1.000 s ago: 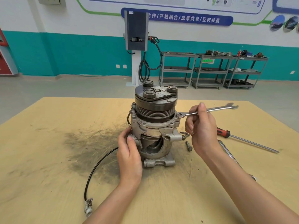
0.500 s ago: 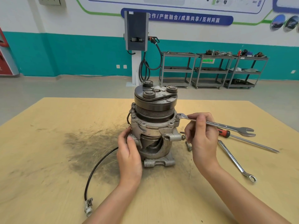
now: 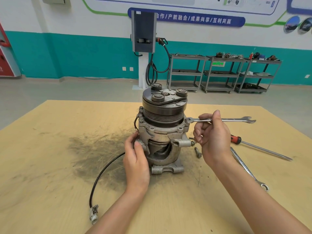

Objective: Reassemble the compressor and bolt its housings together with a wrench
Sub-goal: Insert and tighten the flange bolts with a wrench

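We cannot see the bolt head: the ring end of the wrench covers it. The right hand hides the middle of the wrench shaft and part of the screwdriver handle. The left hand masks the left flank of the compressor. Both forearms run off the bottom edge. Items on the far shelves are too small to identify.
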The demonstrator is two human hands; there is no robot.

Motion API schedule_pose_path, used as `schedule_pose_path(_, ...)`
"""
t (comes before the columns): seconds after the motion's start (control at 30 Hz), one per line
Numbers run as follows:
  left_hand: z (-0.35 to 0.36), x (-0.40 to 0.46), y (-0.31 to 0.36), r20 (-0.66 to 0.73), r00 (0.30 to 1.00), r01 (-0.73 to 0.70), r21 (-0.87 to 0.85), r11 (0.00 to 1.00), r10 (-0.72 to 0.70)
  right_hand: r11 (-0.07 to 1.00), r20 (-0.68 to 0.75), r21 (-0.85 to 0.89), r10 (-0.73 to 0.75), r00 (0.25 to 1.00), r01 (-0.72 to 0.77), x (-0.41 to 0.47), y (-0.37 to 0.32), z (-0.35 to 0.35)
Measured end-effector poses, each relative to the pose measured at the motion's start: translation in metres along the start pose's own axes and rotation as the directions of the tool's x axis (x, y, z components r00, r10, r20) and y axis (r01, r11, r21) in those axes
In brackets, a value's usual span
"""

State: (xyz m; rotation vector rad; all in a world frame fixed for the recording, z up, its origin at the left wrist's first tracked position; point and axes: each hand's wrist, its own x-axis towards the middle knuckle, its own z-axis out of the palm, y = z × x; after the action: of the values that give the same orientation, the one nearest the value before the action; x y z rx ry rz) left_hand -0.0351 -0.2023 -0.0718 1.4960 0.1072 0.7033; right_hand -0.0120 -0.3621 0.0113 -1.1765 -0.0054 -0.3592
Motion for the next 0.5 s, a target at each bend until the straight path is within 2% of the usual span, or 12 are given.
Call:
schedule_pose_path(0.17,0.0,0.0,0.0,0.0,1.0,0.003,-0.005,1.0,-0.003,0.985,0.065,0.018,0.169,0.984,-0.17,0.011,-0.01,0.0)
schedule_pose_path(0.4,0.0,0.0,0.002,0.004,1.0,0.016,-0.02,1.0,-0.016,0.98,0.074,-0.077,0.187,0.979,-0.182,0.019,-0.015,0.0)
schedule_pose_path(0.5,0.0,0.0,0.002,0.004,1.0,0.018,-0.016,1.0,-0.018,0.993,0.034,-0.072,0.097,0.995,-0.094,0.014,-0.007,-0.001)
